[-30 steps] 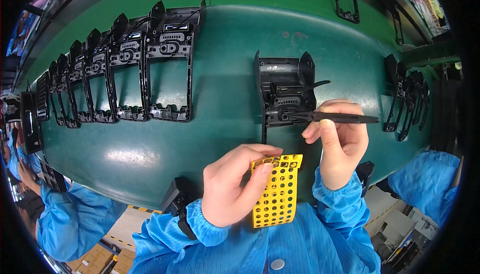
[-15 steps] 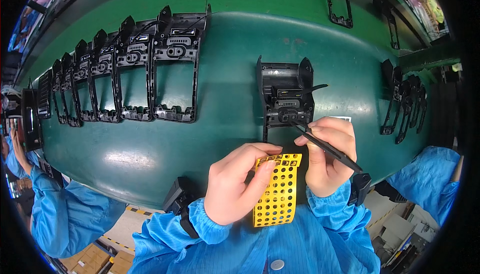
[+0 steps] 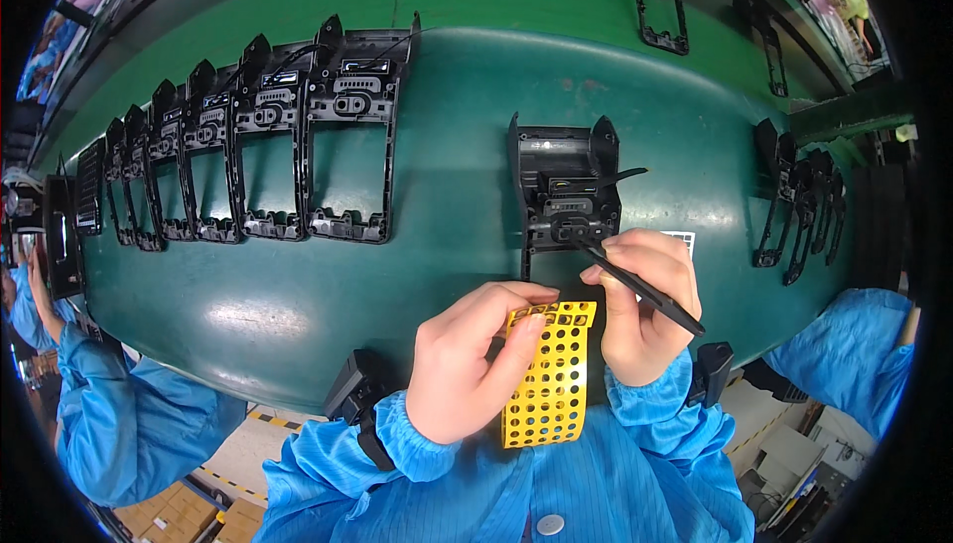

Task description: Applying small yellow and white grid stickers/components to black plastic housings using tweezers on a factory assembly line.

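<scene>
Between the thumb and fingers of my left hand (image 3: 475, 359) is a yellow sheet (image 3: 546, 384) with rows of round dark holes or dots, its top edge folded over. My right hand (image 3: 647, 305) grips a pair of black tweezers (image 3: 650, 292) like a pen. Their tip reaches the oval recess low on a black plastic housing (image 3: 566, 186) that lies in front of me; whether the tip holds anything is too small to tell. A short black cable sticks out from the housing's right side. Its lower part is partly hidden behind my hands.
A row of similar black frames (image 3: 347, 136) lies along the left of the green table (image 3: 457, 126). More frames (image 3: 794, 205) stand at the right, and others (image 3: 660, 7) lie at the back. A white label sheet (image 3: 681, 239) shows behind my right hand. Blue-sleeved people (image 3: 139, 424) sit on both sides.
My right hand and the tweezers have shifted slightly left, with the tip still at the housing's oval recess. The left hand holds the yellow sheet almost unmoved. The frame at the back appears slightly left.
</scene>
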Tool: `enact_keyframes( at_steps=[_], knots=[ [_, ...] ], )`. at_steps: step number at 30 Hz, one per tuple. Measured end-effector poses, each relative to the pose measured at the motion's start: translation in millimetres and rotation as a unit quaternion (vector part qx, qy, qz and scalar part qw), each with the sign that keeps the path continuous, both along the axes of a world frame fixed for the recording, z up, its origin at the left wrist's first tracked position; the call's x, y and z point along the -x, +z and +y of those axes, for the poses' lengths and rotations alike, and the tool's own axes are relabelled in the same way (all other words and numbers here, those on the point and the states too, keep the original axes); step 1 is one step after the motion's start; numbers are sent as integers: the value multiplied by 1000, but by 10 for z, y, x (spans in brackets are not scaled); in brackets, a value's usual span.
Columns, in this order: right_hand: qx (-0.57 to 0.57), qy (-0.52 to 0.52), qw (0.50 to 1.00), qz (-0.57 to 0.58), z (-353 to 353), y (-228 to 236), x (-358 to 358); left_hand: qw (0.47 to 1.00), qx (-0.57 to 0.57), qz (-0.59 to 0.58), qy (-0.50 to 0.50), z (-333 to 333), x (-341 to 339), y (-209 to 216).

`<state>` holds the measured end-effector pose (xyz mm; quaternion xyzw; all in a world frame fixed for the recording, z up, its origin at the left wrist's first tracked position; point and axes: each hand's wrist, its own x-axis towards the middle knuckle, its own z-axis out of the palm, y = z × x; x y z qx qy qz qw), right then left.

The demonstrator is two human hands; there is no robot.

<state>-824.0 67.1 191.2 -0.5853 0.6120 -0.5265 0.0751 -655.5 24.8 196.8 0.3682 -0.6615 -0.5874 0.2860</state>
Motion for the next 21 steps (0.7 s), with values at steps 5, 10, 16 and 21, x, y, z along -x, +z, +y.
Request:
enact_keyframes(
  at_steps=[5, 10, 16, 21],
  knots=[
    [-33, 7, 996, -83, 29, 64, 18, 1000, -7, -3, -3, -1, 8, 5],
    [-33, 8, 979, -199, 79, 296, 158, 1000, 3, 15, 5, 2, -18, 4],
    [-412, 35, 909, -58, 18, 382, 167, 996, 31, 88, -4, 15, -46, 44],
    [-399, 28, 915, -53, -408, 209, 119, 991, 63, 114, 13, -37, -152, 82]
  ],
)
